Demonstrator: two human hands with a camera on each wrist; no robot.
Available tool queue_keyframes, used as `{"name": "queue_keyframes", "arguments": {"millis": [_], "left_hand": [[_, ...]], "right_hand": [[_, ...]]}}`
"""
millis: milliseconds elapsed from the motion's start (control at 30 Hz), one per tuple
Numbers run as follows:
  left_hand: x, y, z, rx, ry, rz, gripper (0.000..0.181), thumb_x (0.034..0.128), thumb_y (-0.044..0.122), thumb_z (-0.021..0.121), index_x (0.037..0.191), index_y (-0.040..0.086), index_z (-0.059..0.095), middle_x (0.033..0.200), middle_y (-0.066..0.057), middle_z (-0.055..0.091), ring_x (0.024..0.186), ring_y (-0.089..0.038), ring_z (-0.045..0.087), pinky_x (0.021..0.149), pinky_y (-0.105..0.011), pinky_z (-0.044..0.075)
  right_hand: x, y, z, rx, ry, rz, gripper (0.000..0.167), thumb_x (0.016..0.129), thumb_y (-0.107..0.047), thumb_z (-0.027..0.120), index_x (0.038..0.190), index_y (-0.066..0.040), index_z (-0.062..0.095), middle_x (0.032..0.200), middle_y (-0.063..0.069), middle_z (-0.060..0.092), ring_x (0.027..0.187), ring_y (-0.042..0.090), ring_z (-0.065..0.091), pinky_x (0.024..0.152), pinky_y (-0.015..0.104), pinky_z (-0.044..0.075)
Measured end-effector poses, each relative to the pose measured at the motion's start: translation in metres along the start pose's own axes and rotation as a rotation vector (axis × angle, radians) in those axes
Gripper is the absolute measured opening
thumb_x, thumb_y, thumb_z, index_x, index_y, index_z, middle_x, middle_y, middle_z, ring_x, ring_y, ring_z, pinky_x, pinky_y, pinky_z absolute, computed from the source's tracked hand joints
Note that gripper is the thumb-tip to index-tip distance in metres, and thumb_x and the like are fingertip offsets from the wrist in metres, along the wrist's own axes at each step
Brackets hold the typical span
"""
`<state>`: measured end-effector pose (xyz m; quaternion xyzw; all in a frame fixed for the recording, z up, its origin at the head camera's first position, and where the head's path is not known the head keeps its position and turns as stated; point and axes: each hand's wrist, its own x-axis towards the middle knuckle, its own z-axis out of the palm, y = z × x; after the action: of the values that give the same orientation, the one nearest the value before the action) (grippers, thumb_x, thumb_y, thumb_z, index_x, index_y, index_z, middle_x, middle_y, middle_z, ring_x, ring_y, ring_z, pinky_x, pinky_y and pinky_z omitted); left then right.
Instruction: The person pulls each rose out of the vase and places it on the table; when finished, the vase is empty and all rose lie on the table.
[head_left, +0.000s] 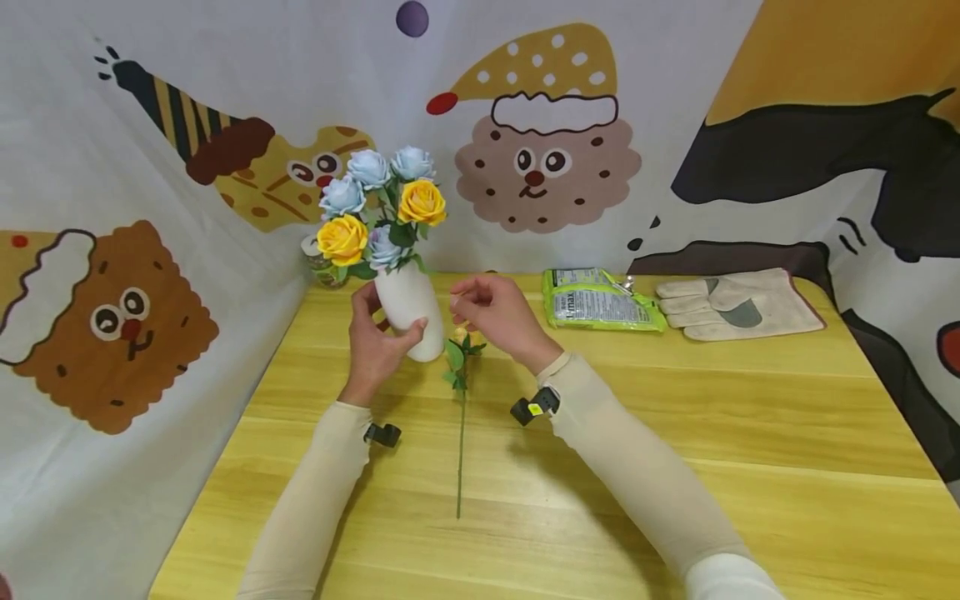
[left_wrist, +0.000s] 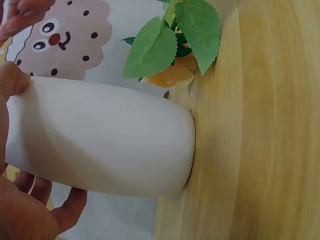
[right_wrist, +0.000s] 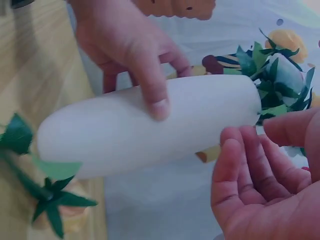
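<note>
My left hand (head_left: 378, 346) grips a white vase (head_left: 408, 304) around its side, thumb on the front. The vase leans slightly; I cannot tell whether its base fully touches the table. Yellow roses (head_left: 422, 202) and light blue roses (head_left: 369, 169) stand in it. To the right of the vase, my right hand (head_left: 495, 308) hovers with its fingers loosely bent, and in the right wrist view nothing shows between thumb and fingers. Below that hand a single orange-yellow rose (head_left: 460, 367) lies on the table, its stem pointing toward me.
A green snack-like packet (head_left: 600, 302) lies at the back of the wooden table (head_left: 675, 417), with a pale work glove (head_left: 742, 307) to its right. Behind the vase at left stands a small jar (head_left: 322, 262). A cartoon-printed cloth (head_left: 300, 50) hangs along the back and left.
</note>
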<state>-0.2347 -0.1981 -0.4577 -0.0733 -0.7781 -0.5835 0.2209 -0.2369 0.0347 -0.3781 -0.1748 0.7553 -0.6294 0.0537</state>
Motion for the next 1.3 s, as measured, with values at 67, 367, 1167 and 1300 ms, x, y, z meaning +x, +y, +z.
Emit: {"name": "queue_keyframes", "arguments": {"millis": [67,367,1167,1300], "left_hand": [[0.0,0.0,0.0,0.005,-0.003,0.003,0.091,0.0769,0.009,0.092,0.151,0.009,0.038,0.142,-0.017,0.055,0.129,-0.032,0.055,0.097,-0.059,0.054],[0.004,0.003,-0.003,0.023,-0.016,0.019,0.087,0.0799,0.019,0.091,0.15,0.012,0.04,0.141,-0.013,0.055,0.127,-0.026,0.056,0.096,-0.057,0.055],[0.001,0.001,-0.004,0.039,-0.017,0.003,0.086,0.08,0.025,0.091,0.149,0.013,0.041,0.14,-0.014,0.055,0.126,-0.026,0.056,0.096,-0.058,0.055],[0.001,-0.001,-0.003,0.038,-0.018,0.004,0.086,0.0798,0.024,0.091,0.149,0.014,0.041,0.14,-0.014,0.055,0.127,-0.027,0.056,0.097,-0.058,0.055]], "right_hand": [[0.006,-0.006,0.002,0.016,0.023,-0.019,0.02,0.104,-0.019,0.068,0.118,-0.006,0.072,0.105,0.016,0.075,0.096,0.036,0.075,0.083,0.053,0.063],[0.036,-0.033,0.01,0.074,0.108,-0.112,0.023,0.107,-0.02,0.064,0.124,-0.007,0.072,0.115,0.014,0.076,0.101,0.029,0.073,0.076,0.032,0.06],[0.053,-0.048,0.027,-0.107,0.146,-0.127,0.02,0.103,-0.014,0.067,0.12,-0.003,0.071,0.114,0.013,0.072,0.113,0.025,0.066,0.096,0.038,0.057],[0.052,-0.049,0.026,-0.057,0.196,-0.181,0.019,0.104,-0.014,0.067,0.119,-0.003,0.069,0.11,0.014,0.072,0.106,0.025,0.07,0.091,0.034,0.059]]}}
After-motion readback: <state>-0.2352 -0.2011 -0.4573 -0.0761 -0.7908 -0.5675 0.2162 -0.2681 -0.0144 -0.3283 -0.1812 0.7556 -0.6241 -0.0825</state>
